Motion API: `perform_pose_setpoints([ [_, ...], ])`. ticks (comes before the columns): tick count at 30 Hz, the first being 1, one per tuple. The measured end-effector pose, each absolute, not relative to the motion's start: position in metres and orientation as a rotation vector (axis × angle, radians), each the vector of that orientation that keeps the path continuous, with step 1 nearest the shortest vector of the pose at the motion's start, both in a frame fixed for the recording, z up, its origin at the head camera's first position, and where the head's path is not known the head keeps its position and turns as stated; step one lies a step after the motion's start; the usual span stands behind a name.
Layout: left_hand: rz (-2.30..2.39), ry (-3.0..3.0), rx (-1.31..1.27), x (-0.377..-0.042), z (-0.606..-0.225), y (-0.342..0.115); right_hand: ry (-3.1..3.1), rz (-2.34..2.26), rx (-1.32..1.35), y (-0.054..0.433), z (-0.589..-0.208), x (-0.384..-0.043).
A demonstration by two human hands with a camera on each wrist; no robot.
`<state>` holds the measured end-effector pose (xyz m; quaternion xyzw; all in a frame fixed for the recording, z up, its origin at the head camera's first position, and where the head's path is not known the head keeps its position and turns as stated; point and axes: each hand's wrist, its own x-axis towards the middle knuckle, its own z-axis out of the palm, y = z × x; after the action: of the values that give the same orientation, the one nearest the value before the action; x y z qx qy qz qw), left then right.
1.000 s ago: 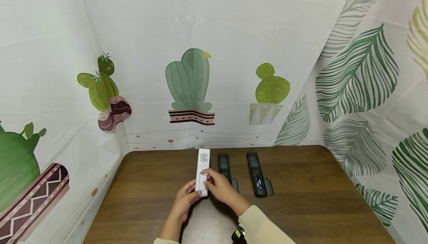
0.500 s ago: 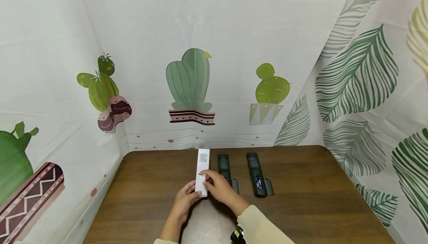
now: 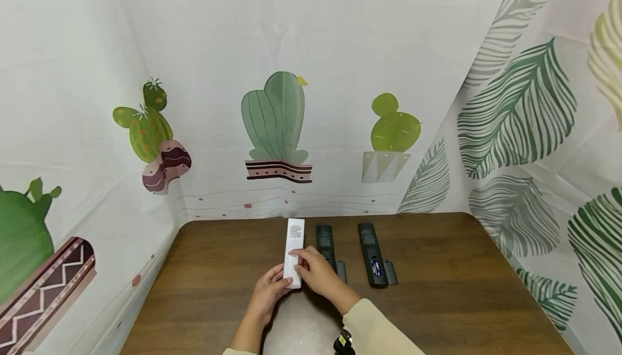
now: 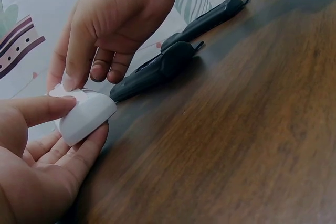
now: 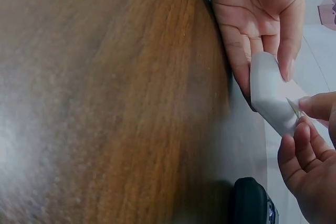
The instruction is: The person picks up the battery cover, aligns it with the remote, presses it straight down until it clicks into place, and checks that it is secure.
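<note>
A white remote control lies back side up between the hands, small print near its far end. My left hand grips its near end, thumb on top and fingers underneath. From the right, my right hand pinches the white battery cover at the remote's back. In the right wrist view a thin edge of that cover stands slightly raised between thumb and fingers. The left wrist view shows the remote's rounded end in the left fingers; the battery compartment is hidden.
Right of the hands lies a black remote, partly covered by the right hand, its loose cover beside it. Farther right is another black remote with blue batteries showing and its cover alongside. The wooden table meets a printed curtain.
The white battery cover, earlier standing out from the remote under the right fingers, now sits closer to its back. The right hand has shifted slightly; the left hand keeps its grip.
</note>
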<state>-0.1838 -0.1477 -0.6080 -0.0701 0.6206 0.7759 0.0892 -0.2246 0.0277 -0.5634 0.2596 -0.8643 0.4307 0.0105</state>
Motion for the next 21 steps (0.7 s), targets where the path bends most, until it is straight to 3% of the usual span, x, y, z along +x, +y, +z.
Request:
perform_pose_setpoints([
  [21,2.304,1.839,-0.184,-0.1827,-0.6092,-0.1488,-2.653,1.411,0.747,0.0279,-0.5726,-0.2258],
])
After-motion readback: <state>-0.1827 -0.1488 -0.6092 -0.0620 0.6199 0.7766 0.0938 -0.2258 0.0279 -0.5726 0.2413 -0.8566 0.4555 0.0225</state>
